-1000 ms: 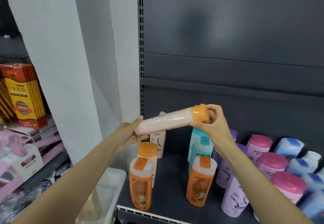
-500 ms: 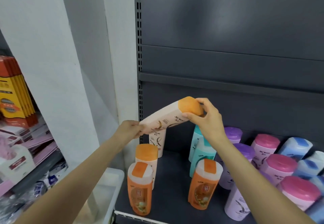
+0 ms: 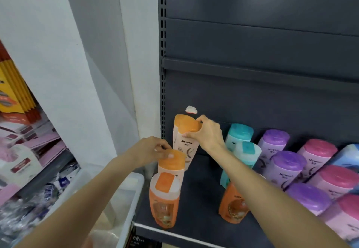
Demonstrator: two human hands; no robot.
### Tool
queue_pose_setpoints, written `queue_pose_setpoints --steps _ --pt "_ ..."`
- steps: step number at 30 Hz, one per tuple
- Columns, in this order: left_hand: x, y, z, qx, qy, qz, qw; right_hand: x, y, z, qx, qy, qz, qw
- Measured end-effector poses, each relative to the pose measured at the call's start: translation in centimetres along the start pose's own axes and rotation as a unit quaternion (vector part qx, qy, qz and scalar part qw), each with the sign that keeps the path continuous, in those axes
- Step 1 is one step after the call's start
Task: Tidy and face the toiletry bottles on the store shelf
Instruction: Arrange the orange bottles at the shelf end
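Placement step: cream bottle going into back-left row

Right hand (image 3: 208, 134) pinches orange cap of cream bottle (image 3: 185, 148), upright at back-left of shelf (image 3: 202, 205), seemingly another behind it. Left hand (image 3: 153, 149) rests curled fingers on cap of second cream bottle (image 3: 172, 167) in front. Next, likely: seat bottle, label forward, release, square the column.

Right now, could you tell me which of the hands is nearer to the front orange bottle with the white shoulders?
Left. The left hand rests on the orange-capped bottle directly behind the front orange bottle; the right hand grips the back cream bottle, farther away.
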State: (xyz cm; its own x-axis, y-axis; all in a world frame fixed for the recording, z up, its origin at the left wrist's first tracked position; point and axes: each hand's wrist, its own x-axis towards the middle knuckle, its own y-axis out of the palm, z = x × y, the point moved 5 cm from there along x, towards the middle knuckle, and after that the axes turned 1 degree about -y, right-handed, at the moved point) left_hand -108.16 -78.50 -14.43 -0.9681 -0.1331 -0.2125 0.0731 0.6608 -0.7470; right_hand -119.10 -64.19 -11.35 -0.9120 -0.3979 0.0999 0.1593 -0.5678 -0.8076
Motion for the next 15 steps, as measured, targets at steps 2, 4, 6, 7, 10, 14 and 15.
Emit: queue_pose_setpoints --steps 2,4,6,7,10,14,15 --pt "0.1 0.2 0.3 -0.011 -0.001 0.006 1.0 0.5 1.4 -0.2 -0.014 0.007 0.019 1.0" --pt "0.2 0.1 0.5 -0.028 -0.008 0.009 1.0 0.6 2.5 -0.4 -0.018 0.015 0.035 0.999" --pt "0.2 0.0 0.6 -0.044 -0.014 0.012 0.999 0.6 3.4 -0.5 -0.029 0.014 0.052 0.998" --pt "0.2 0.0 0.6 -0.052 -0.015 0.014 0.998 0.6 3.7 -0.5 -0.038 0.01 0.06 0.997" --pt "0.3 0.2 0.5 -0.065 -0.02 0.019 0.998 0.6 4.2 0.1 -0.062 -0.014 0.1 0.993" --pt "0.2 0.3 0.1 -0.066 -0.024 0.017 0.997 0.8 3.8 0.7 -0.032 -0.025 0.16 0.986" --pt "0.1 0.3 0.1 -0.067 -0.025 0.017 0.997 0.8 3.6 0.7 -0.034 -0.024 0.164 0.986"
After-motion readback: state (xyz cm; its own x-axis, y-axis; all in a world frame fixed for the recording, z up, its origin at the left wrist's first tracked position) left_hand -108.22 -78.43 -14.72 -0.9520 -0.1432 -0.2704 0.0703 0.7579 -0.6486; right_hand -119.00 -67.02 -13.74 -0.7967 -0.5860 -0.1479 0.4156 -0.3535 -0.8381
